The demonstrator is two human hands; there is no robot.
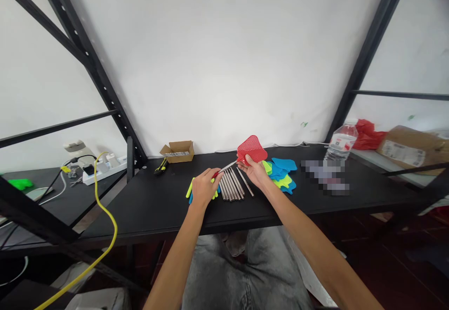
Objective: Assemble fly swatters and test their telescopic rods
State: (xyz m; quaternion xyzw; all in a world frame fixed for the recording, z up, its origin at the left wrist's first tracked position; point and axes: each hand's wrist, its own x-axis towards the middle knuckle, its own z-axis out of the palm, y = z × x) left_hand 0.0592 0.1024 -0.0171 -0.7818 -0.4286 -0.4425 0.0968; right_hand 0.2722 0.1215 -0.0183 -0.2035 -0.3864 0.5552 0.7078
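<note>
Head view shows a black table [147,207] under a white wall, framed by a black metal rack [105,90]. Two containers stand on it: a small open cardboard box [178,151] near the wall at the left, whose contents cannot be made out, and a clear plastic water bottle [341,144] at the right end, upright and capped. On the side shelf to the right lies a larger brown parcel [407,148] with a red bag [368,134] beside it.

Both hands hold one red fly swatter [250,150] above the table's middle. Its head is a flat perforated red paddle, tilted up toward the wall, on a thin metal rod. The right hand [256,172] is closed around the base of the red head; the left hand [205,188] pinches the rod's lower end.

Beneath the hands lies a row of metal rods [233,184] side by side. Just right of them sits a heap of blue and green swatter heads [282,174]. A yellow cable [108,216] hangs down at the left, clear of the hands.
</note>
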